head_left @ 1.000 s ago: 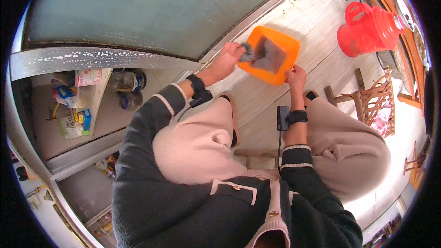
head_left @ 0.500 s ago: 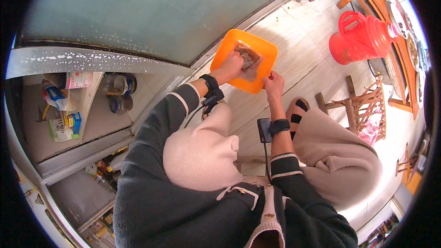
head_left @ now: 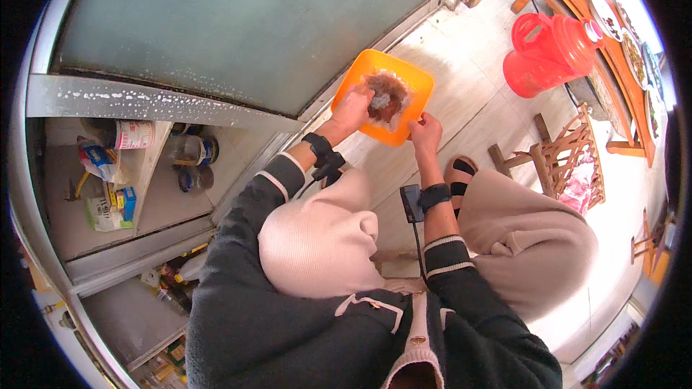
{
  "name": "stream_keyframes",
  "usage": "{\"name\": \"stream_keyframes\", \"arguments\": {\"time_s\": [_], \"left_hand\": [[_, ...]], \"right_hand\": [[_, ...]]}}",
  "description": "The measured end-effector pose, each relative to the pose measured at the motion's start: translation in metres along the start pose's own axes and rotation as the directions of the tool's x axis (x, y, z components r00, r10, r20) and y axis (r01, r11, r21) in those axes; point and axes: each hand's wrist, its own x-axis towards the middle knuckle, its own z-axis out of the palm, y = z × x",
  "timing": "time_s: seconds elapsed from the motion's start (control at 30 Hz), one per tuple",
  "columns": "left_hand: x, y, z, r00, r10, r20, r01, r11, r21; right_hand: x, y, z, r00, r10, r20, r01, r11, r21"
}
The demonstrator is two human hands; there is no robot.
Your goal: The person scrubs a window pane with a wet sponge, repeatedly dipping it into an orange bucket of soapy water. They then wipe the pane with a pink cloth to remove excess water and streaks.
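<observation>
An orange square basin (head_left: pixel 412 124) is in front of me, tilted a little. Inside it lies a wet brownish-grey mass (head_left: pixel 388 101) with a pale, frothy-looking edge; I cannot make out whether it is cloth or something else. My left hand (head_left: pixel 350 108) reaches over the basin's left side, its fingers curled at the edge of the mass. What those fingers hold is hidden. My right hand (head_left: pixel 426 132) is closed on the basin's right rim near the front corner. Black straps with small dark boxes sit on both wrists.
Frosted-glass cabinet doors (head_left: pixel 238 21) run along the left, over shelves with jars (head_left: pixel 193 151) and packets (head_left: pixel 108 209). At right stand a red thermos jug (head_left: pixel 548 57), a low woven chair (head_left: pixel 569 155) with a pink cloth, and a wooden table (head_left: pixel 613 65) with dishes.
My left hand has drawn back leftward from the middle of the basin, leaving more of the brownish mass showing. My right hand stays on the rim. The view has shifted slightly.
</observation>
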Motion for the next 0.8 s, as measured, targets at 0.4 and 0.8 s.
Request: {"name": "stream_keyframes", "arguments": {"time_s": [0.4, 0.8], "left_hand": [[0.090, 0.008, -0.031, 0.916, 0.093, -0.390, -0.157, 0.978, -0.135], [0.263, 0.006, 0.027, 0.913, 0.357, -0.199, -0.236, 0.859, 0.454]], "right_hand": [[0.030, 0.005, -0.009, 0.990, 0.046, -0.133, -0.037, 0.997, 0.070], [0.048, 0.027, -0.050, 0.971, 0.135, -0.196, -0.105, 0.982, 0.156]]}}
